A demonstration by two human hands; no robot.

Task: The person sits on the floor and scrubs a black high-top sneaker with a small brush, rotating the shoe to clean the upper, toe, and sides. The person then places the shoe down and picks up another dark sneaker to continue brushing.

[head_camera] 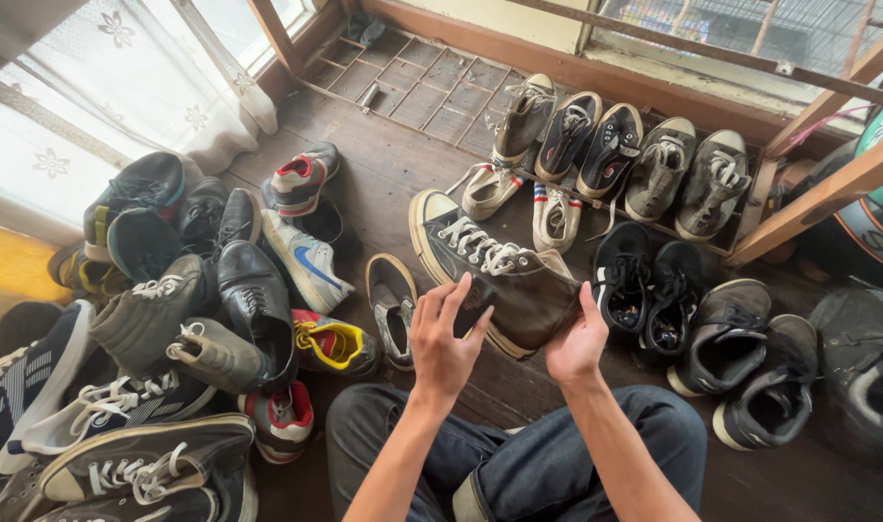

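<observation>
Shoe pile: heaped on the floor at left, beside the curtain.
Left hand: fingers spread and loose, tips touching the high-top's side.
High-top: dark, white laces, held above the knees, toe pointing away.
Right hand: fingers wrapped around the high-top's heel.
Shoe row: lined against the wall ledge.

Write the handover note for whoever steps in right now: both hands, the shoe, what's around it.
Left hand: fingers spread, touching the side of the dark high-top sneaker.
Right hand: grips the sneaker's heel end.
Sneaker: held above the wooden floor, toe pointing away, white laces threaded.
Around: a pile of mixed shoes to the left, a row of worn sneakers leaning along the wall ahead, black shoes to the right.
Done or left: cannot tell from this view.
</observation>
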